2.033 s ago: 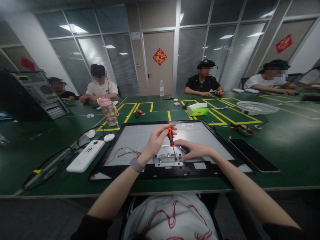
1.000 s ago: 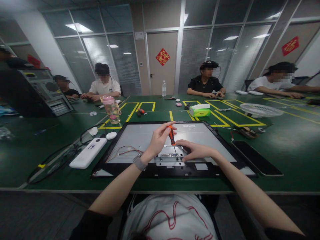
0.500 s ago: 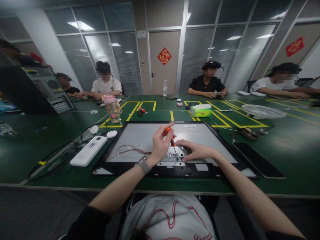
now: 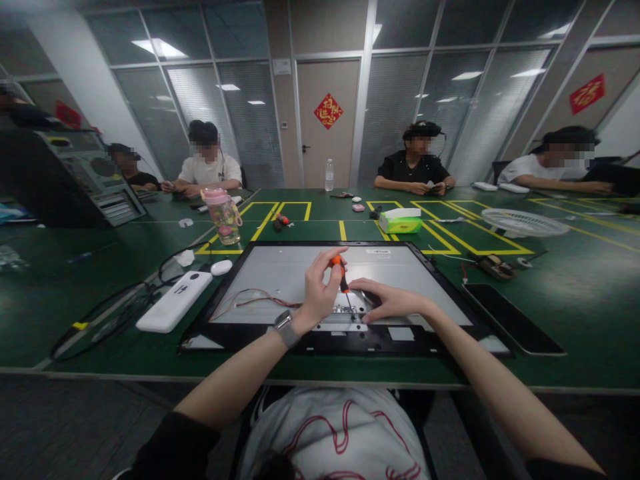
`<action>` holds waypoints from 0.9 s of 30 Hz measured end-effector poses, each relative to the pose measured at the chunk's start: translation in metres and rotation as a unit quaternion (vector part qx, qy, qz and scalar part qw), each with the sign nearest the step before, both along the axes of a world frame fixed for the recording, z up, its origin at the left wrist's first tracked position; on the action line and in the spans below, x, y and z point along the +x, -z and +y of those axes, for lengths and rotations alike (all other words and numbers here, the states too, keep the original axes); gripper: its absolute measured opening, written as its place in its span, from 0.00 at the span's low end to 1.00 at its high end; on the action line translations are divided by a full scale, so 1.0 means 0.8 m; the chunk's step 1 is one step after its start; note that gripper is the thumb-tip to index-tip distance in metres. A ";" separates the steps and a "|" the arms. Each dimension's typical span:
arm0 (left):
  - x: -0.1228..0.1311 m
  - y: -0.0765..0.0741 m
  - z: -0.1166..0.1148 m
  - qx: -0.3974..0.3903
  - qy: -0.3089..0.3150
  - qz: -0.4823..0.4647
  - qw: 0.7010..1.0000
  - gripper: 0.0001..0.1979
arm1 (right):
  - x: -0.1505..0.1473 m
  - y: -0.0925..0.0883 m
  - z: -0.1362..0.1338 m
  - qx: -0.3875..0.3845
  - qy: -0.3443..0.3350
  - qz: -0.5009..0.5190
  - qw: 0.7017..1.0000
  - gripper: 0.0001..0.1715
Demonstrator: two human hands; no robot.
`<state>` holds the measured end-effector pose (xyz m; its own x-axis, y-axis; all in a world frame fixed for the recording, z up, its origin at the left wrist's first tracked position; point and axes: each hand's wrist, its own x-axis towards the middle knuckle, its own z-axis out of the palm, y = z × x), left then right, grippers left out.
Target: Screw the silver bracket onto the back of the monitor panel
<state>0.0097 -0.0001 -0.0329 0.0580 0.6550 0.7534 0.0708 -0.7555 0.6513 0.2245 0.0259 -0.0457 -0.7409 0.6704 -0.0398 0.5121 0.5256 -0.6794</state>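
Note:
My left hand [image 4: 320,287], with a watch on its wrist, is closed around the orange and black handle of a screwdriver [image 4: 343,281]. The shaft slants down to a metal bracket [image 4: 345,310] near the front edge of a flat display panel [image 4: 280,267]. Where exactly the tip meets the bracket is too small to make out. Just right of the shaft, my right hand [image 4: 395,298] rests low over the panel, thumb and fingers apart, its thumb close to the tip. Thin coloured wires [image 4: 260,297] run across the panel left of my hands.
Left of the panel lie a white power bank [image 4: 175,303], a white oval case [image 4: 221,267] and black cables [image 4: 100,327]. A phone [image 4: 513,320] lies on the right. Beyond stand a pink-lidded bottle [image 4: 223,217] and a tissue pack [image 4: 400,221]. Several people sit across the table.
The view has shifted slightly. My left hand keeps its grip on the screwdriver, whose handle appears slightly more upright. My right hand stays in nearly the same place beside the shaft.

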 end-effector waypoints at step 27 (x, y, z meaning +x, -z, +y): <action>0.006 -0.001 -0.003 0.108 -0.063 0.025 0.992 0.14 | 0.000 0.003 0.001 0.006 -0.006 0.007 1.000 0.53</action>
<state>0.0143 -0.0022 -0.0321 0.0267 0.4838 0.8748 0.2009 -0.8599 0.4694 0.2241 0.0265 -0.0481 -0.7494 0.6617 -0.0214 0.4959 0.5396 -0.6804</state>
